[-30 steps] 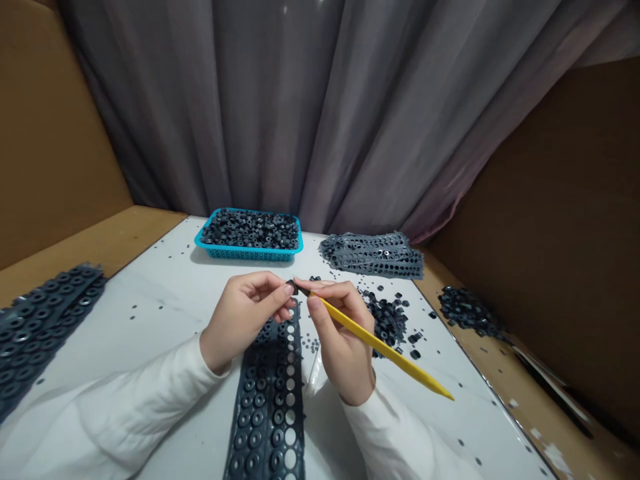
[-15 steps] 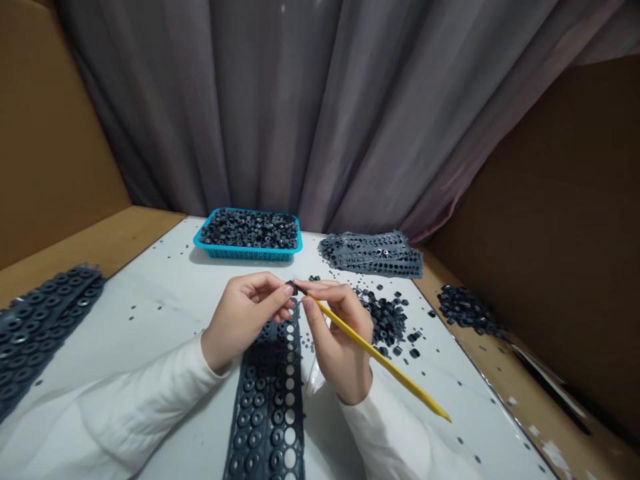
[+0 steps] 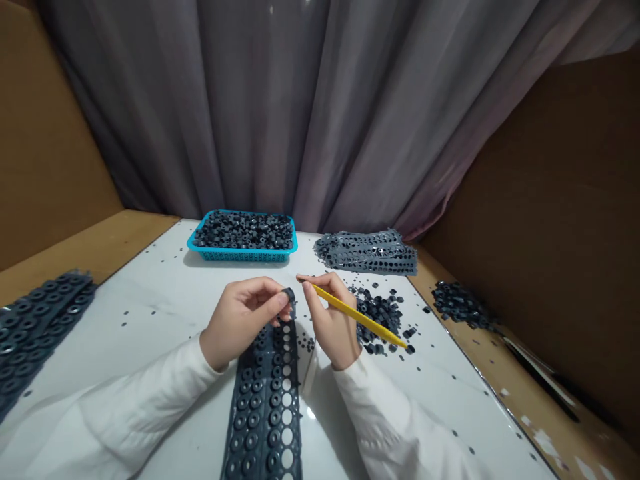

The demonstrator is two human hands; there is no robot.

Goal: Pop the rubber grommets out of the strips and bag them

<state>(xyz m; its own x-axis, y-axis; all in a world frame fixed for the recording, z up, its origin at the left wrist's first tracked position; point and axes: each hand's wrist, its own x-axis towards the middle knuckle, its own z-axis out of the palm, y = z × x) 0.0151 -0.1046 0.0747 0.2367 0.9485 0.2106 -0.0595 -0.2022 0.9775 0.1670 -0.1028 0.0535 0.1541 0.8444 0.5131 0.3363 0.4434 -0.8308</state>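
Observation:
My left hand [image 3: 243, 323] pinches a small black rubber ring [image 3: 289, 293] between thumb and fingertips. In my right hand [image 3: 333, 327] is a slim yellow pen-like tool [image 3: 367, 321], its dark tip towards the ring but apart from it. Both hands are above the far end of a black rubber sheet [image 3: 265, 417]. Raised rings sit in rows on this sheet, and a column of open holes runs along its right side. Behind my right hand lies a loose pile of small black pieces [image 3: 383, 313].
A blue basket [image 3: 243, 255] full of small black rubber parts stands at the back. Punched-out grey sheets [image 3: 367, 252] lie to its right. Another ringed sheet [image 3: 40, 327] is at the left; more black pieces [image 3: 463, 307] lie off the right edge. Dark discs are scattered about.
My right hand has drawn back slightly, and the tool's tip has come away from the ring. The tool lies at a flatter angle. My left hand still holds the ring.

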